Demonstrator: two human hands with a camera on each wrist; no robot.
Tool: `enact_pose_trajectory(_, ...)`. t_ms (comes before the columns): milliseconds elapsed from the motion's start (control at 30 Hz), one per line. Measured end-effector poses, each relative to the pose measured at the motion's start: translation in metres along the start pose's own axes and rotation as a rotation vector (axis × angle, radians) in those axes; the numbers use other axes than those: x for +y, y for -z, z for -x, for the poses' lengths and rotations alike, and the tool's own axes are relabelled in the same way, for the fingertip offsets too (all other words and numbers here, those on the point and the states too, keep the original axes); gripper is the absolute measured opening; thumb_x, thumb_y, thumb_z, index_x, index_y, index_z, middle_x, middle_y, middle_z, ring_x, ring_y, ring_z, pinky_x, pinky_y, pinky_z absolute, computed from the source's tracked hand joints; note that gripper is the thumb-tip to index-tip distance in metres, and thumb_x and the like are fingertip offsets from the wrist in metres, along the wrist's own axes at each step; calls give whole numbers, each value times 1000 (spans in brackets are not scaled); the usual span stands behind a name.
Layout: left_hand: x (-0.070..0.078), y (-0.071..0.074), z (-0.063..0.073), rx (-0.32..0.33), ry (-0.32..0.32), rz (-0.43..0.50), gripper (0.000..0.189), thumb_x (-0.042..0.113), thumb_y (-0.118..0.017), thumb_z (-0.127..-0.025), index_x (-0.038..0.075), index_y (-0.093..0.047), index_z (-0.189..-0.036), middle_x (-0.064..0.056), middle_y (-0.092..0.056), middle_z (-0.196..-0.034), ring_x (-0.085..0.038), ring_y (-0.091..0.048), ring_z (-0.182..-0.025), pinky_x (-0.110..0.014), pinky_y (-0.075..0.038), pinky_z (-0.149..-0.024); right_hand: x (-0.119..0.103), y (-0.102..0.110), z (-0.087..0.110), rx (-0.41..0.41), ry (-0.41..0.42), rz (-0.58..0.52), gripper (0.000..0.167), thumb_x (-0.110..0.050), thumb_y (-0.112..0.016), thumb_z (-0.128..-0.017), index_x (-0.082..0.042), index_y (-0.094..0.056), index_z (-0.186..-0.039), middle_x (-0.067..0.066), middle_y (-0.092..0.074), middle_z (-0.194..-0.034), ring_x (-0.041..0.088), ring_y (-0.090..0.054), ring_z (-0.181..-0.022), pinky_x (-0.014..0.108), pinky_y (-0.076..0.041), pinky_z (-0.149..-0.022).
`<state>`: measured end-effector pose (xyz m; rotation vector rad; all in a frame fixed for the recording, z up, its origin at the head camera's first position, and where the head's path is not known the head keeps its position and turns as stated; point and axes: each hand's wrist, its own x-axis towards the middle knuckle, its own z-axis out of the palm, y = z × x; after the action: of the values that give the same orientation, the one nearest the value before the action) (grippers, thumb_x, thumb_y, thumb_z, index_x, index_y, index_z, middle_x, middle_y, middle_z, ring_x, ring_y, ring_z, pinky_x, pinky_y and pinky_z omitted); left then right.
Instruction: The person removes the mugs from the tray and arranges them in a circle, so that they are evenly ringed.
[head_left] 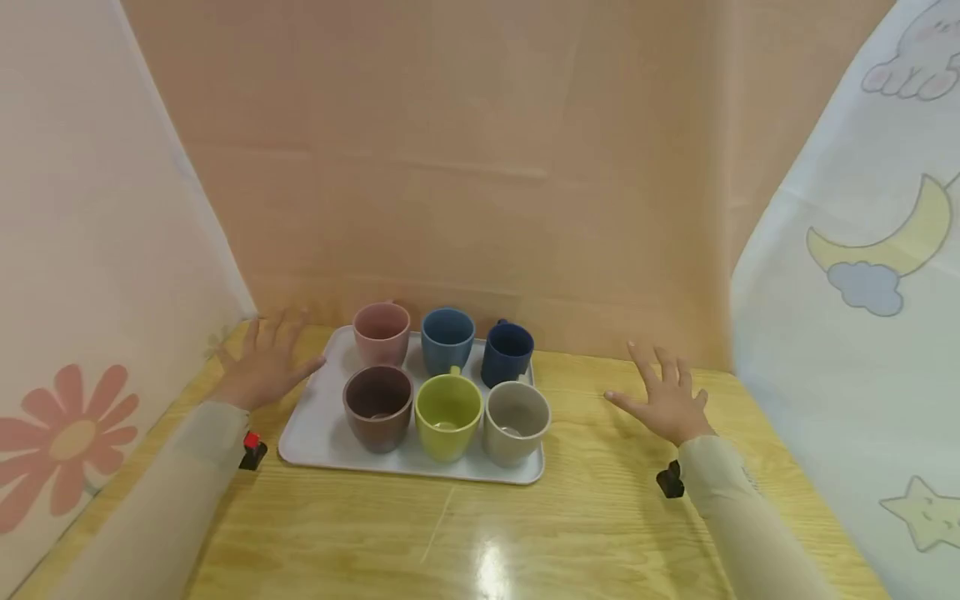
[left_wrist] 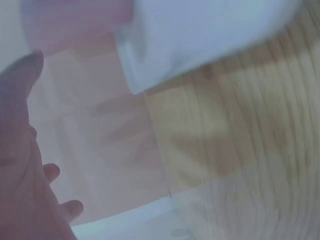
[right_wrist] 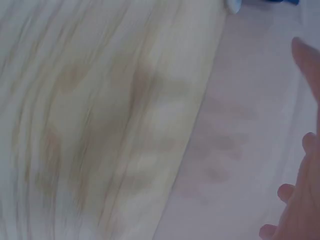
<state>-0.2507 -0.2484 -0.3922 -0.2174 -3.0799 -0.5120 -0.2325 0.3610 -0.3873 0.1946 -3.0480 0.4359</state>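
Spreading our fingers wide, we have the left hand (head_left: 262, 367) between nine and ten o'clock of the tray (head_left: 315, 435), thumb near its rim, and the right hand (head_left: 666, 402) at three, well apart over the table (head_left: 592, 517). On the tray, around the yellow cup (head_left: 447, 421), stand the brown cup (head_left: 378, 412) at nine, pink cup (head_left: 382, 337) towards eleven, blue cup (head_left: 447, 343) at twelve, navy cup (head_left: 507, 357) past one, grey cup (head_left: 516, 423) at three.

In the head view, the yellow mug (head_left: 447, 418) hides the base of the lighter blue mug (head_left: 447, 343), and the right edge cuts an animal drawing (head_left: 913, 65). The left wrist view blurs the tray (left_wrist: 200, 37) and pink mug (left_wrist: 75, 22), both cropped above; a blue sliver (right_wrist: 291, 1) atop the right wrist view is unidentifiable.
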Motion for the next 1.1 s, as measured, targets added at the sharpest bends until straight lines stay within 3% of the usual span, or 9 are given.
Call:
enact_pose_trajectory(167,-2,-3,6,123,5,149,85,58,-42,-104,9,-4,-162,-34,-1,-163,-65,-2,-142,-92,-4,-93,-24,-6,3,25,101,-179,82,-53,-57,-101,-28,-13,-165,19,6,-168,58,5,-146,88,-16,-95)
enact_pose_trajectory(233,-1,-5,10,147,-10,259,85,51,-45,-106,5,1,-162,-37,0,-161,-65,-4,-142,-89,-8,-97,-34,-11,2,49,141,-290,74,-45,-57,-103,-23,-20,-164,19,1,-167,55,-1,-147,84,-20,-100)
enact_pose_trajectory(400,4,-16,19,75,-6,487,87,41,-45,-109,-8,8,-157,-44,2,-157,-64,-2,-142,-77,-13,-109,-58,-25,3,90,219,-581,56,-30,-55,-107,-11,-37,-156,18,-25,-162,44,-25,-146,64,-38,-107)
enact_pose_trajectory(533,4,-24,24,58,-5,496,83,34,-51,-108,-14,-2,-155,-47,-10,-153,-64,-16,-139,-75,-22,-108,-73,-39,9,71,275,-744,47,-18,-57,-106,-6,-45,-150,16,-41,-151,39,-40,-138,33,-47,-105)
enact_pose_trajectory(633,1,-29,25,30,7,535,82,31,-52,-107,-15,-5,-155,-47,-16,-152,-65,-26,-135,-73,-29,-107,-82,-49,12,44,330,-834,45,-10,-59,-104,-4,-48,-147,21,-45,-147,38,-46,-133,18,-46,-100)
enact_pose_trajectory(833,-7,-39,27,-94,83,627,81,36,-49,-108,-13,-7,-156,-42,-18,-156,-60,-27,-140,-68,-31,-110,-92,-65,14,-42,448,-971,50,-4,-65,-99,2,-48,-145,26,-47,-144,18,-53,-128,23,-49,-100)
enact_pose_trajectory(967,-9,-43,30,-93,66,624,75,31,-51,-108,-15,-15,-154,-42,-21,-155,-60,-29,-138,-67,-32,-109,-96,-72,14,-85,498,-1007,60,-14,-73,-95,1,-46,-147,21,-49,-143,10,-52,-125,25,-50,-100)
enact_pose_trajectory(1100,-10,-46,30,-80,30,624,71,26,-54,-107,-16,-21,-153,-42,-29,-151,-58,-35,-136,-66,-35,-108,-99,-75,16,-119,455,-1029,74,-14,-82,-87,0,-43,-149,21,-47,-146,10,-51,-127,23,-47,-102)
